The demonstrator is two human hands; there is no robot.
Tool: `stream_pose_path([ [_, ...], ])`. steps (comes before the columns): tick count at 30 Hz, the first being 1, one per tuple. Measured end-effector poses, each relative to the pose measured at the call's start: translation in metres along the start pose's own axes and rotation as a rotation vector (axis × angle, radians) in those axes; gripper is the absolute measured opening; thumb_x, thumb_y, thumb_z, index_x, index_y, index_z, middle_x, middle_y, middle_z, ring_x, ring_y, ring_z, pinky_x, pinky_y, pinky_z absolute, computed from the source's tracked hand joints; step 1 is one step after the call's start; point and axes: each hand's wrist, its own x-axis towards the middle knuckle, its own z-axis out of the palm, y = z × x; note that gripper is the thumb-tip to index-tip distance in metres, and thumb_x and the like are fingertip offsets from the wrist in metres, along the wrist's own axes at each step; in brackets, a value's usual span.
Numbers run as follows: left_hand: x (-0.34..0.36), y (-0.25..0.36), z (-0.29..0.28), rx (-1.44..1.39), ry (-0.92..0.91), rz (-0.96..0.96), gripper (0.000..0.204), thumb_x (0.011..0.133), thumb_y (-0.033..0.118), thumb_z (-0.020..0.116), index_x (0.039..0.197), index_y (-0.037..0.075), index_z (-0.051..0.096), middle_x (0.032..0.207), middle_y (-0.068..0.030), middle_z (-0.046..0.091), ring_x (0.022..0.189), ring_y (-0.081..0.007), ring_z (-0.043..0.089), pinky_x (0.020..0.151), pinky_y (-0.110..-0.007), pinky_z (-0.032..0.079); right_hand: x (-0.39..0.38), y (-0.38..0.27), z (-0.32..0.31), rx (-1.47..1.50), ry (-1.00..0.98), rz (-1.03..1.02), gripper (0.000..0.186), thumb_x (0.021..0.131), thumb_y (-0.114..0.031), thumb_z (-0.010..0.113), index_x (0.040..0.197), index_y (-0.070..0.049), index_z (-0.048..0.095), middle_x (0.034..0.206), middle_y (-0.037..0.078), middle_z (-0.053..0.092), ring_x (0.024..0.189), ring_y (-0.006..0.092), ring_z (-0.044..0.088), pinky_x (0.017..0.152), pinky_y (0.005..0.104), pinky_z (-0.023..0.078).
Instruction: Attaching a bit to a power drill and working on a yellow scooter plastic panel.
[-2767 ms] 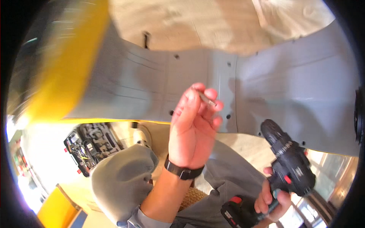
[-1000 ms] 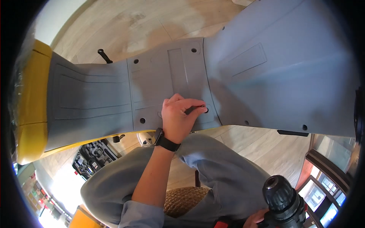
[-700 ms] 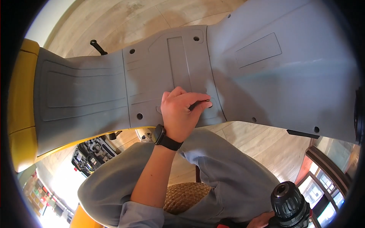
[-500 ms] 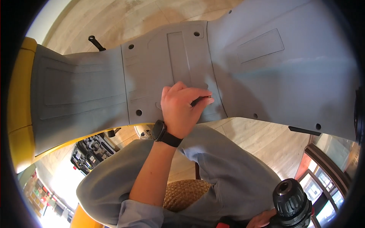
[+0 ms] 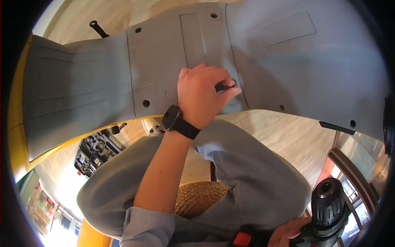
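Note:
My left hand (image 5: 201, 92), with a black watch (image 5: 172, 118) on its wrist, is over the middle section of a long grey plastic panel (image 5: 160, 53). Thumb and forefinger pinch a small dark metal piece (image 5: 234, 84) close to the seam with the right section. Too little of it shows to tell its kind. At the lower right, my right hand (image 5: 284, 234) is wrapped round a black power drill (image 5: 328, 206) with a red part. The drill's chuck points up and away, with no bit visible in it.
Round holes dot the panel, one of them a hole (image 5: 146, 103) near its close edge. Yellow trim (image 5: 18, 140) borders the left end. An opened tool case (image 5: 96, 150) lies on the wooden floor at left. A woven seat (image 5: 199, 199) shows between my knees.
The panel now sits higher in view. My left hand has shifted slightly right towards the seam, still pinching the small piece. The drill in my right hand appears higher and farther right.

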Motion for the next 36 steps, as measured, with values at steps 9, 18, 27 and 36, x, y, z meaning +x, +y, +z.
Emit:
stream_pose_path([
  [9, 0.013, 0.000, 0.000, -0.129, -0.106, -0.096, 0.021, 0.071, 0.017, 0.085, 0.077, 0.003, 0.070, 0.070, -0.0022, 0.068, 0.059, -0.0102, 0.057, 0.057, -0.025, 0.047, -0.003, 0.000, 0.007, 0.002, 0.020, 0.023, 0.075, 0.082, -0.006, 0.078, 0.145, 0.002, 0.038, 0.086, 0.014, 0.063, 0.065, 0.0236, 0.063, 0.056, 0.0371, 0.053],
  [18, 0.016, -0.007, -0.010, -0.184, -0.207, -0.078, 0.013, 0.072, 0.020, 0.080, 0.075, 0.010, 0.073, 0.072, -0.0016, 0.071, 0.067, -0.0195, 0.067, 0.067, -0.032, 0.052, 0.001, -0.005, 0.010, -0.037, -0.015, 0.043, 0.077, 0.083, -0.003, 0.078, 0.147, 0.002, 0.036, 0.087, 0.014, 0.063, 0.065, 0.0233, 0.063, 0.056, 0.0372, 0.053],
  [27, 0.013, -0.008, -0.004, -0.407, -0.084, -0.193, 0.017, 0.072, 0.021, 0.083, 0.076, 0.007, 0.072, 0.068, -0.0030, 0.070, 0.062, -0.0164, 0.067, 0.064, -0.028, 0.052, -0.001, -0.004, 0.008, -0.022, -0.044, 0.037, 0.077, 0.084, -0.003, 0.077, 0.148, 0.002, 0.034, 0.088, 0.015, 0.063, 0.068, 0.0237, 0.064, 0.059, 0.0377, 0.054],
  [36, 0.011, -0.005, -0.004, -0.245, -0.100, -0.119, 0.017, 0.070, 0.019, 0.083, 0.073, 0.008, 0.071, 0.067, -0.0027, 0.070, 0.063, -0.0160, 0.069, 0.065, -0.027, 0.053, -0.002, -0.006, 0.007, -0.033, -0.047, 0.057, 0.079, 0.083, -0.002, 0.077, 0.148, 0.000, 0.032, 0.088, 0.015, 0.062, 0.067, 0.0234, 0.063, 0.059, 0.0378, 0.054],
])
